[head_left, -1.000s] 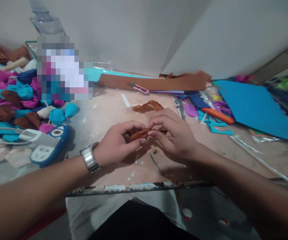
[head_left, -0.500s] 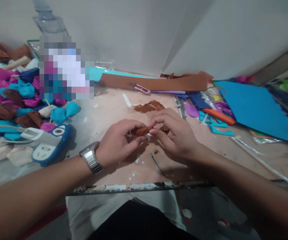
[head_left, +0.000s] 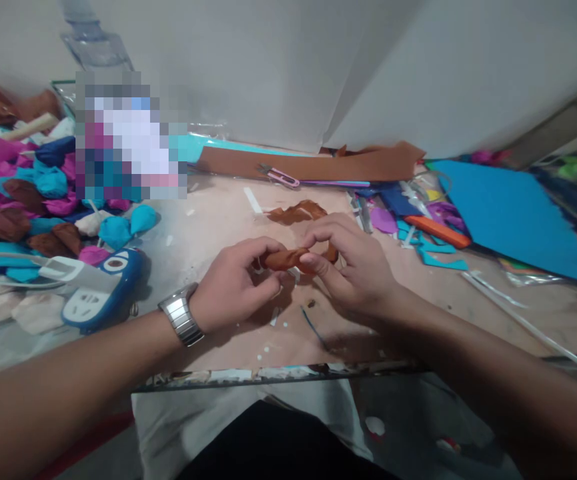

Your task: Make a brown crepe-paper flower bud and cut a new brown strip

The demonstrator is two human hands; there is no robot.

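Between both hands, above the worktable (head_left: 218, 220), is a twisted strip of brown crepe-like paper (head_left: 284, 258). My left hand (head_left: 235, 277), with a metal watch on its wrist, grips the strip's left end between thumb and fingers. Pinching the right part is my right hand (head_left: 351, 267), thumb and forefinger closed on it. A loop of the same brown material shows under the right fingers. Just beyond the hands lies another crumpled brown piece (head_left: 301, 212). White paper scraps lie around and below the hands.
Brown, blue, pink and white wrapped bundles (head_left: 11, 223) pile up at left, beside a blue power strip (head_left: 101, 293) with a charger plugged in. Small pink-handled thread snips (head_left: 282, 177) lie on a brown sheet (head_left: 368, 167). At right are an orange cutter (head_left: 438, 232) and a blue sheet (head_left: 513, 213).
More of the brown strip shows between my hands, and it looks fuller and slightly turned. Both hands stay almost in the same place.
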